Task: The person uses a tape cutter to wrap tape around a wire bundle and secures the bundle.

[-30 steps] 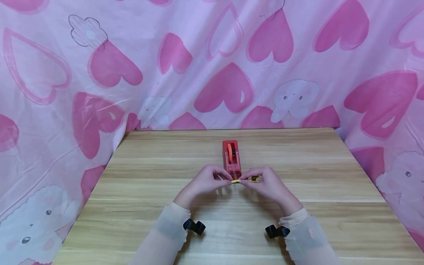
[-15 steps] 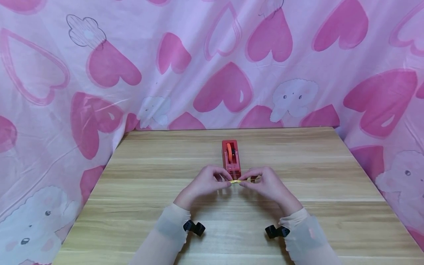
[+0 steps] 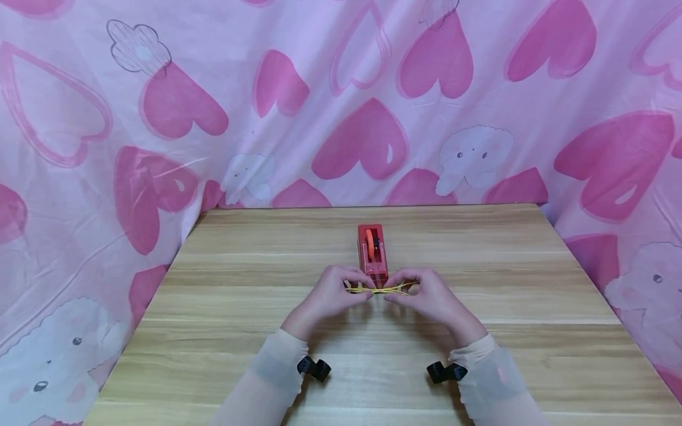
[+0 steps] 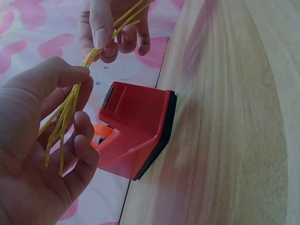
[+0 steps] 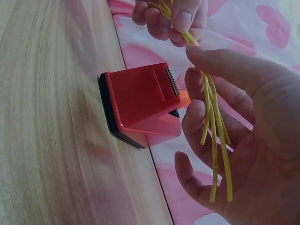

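Observation:
Both hands hold a bundle of thin yellow wires (image 3: 379, 290) just in front of the tape dispenser. The left hand (image 3: 327, 294) pinches it between thumb and fingers, and loose wire ends fan out over its palm in the left wrist view. On the other side the right hand (image 3: 433, 297) pinches the same bundle, its wire ends (image 5: 213, 136) hanging across the curled fingers. An orange-tinted stretch (image 4: 90, 58) shows mid-bundle between the two grips. The red tape dispenser (image 4: 136, 110), with a toothed cutter and an orange roll core (image 3: 370, 245), stands just beyond the hands.
A wood-grain table (image 3: 256, 248) spreads around the hands. Pink heart-patterned cloth (image 3: 288, 136) hangs behind it and at both sides. Small black wrist cameras (image 3: 314, 369) sit on both forearms.
The yellow bundle showed only as a short piece between the fingertips; now its wires show spread out on both sides. The hands have barely moved, and the dispenser stays in place.

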`<state>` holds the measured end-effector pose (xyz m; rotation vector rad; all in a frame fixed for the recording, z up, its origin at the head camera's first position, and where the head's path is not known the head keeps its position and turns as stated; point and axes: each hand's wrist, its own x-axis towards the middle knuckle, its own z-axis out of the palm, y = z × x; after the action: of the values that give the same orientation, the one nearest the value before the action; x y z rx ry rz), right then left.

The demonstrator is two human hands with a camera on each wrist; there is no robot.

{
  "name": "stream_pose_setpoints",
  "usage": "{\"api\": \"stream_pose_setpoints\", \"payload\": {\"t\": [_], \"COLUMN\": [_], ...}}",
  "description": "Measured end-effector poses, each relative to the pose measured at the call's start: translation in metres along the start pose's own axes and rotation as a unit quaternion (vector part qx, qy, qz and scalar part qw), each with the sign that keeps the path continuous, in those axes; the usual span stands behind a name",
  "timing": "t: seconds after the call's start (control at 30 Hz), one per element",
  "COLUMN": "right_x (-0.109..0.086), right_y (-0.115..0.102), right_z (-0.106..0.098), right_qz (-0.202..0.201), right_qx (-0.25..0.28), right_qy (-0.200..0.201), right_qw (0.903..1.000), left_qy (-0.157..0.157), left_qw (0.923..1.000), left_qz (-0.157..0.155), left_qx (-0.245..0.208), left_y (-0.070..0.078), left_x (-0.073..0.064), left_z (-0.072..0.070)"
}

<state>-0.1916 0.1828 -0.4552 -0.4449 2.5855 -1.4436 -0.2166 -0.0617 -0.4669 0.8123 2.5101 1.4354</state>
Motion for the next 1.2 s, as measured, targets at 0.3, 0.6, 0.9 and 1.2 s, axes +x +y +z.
{"api": "stream_pose_setpoints", "payload": {"t": [0.3, 0.6, 0.9, 1.2], "right_x": [0.004, 0.006, 0.007, 0.005], "right_y": [0.006, 0.010, 0.011, 0.011], "right_z": [-0.005, -0.003, 0.000, 0.002], "right_qz": [0.046, 0.032, 0.034, 0.010], "right_qx": [0.050, 0.094, 0.094, 0.056], "right_qy": [-0.058, -0.099, -0.084, -0.039], "right_qw": [0.9961, 0.9901, 0.9914, 0.9976], "left_qy": [0.013, 0.052, 0.074, 0.056], "left_qw": [0.9990, 0.9904, 0.9830, 0.9864], "left_qz": [0.035, 0.094, 0.122, 0.108], "left_qx": [0.026, 0.087, 0.116, 0.110], "left_y": [0.003, 0.000, -0.004, 0.000], "left_x": [-0.003, -0.005, -0.004, -0.004], "left_z": [0.002, 0.003, 0.003, -0.001]}}
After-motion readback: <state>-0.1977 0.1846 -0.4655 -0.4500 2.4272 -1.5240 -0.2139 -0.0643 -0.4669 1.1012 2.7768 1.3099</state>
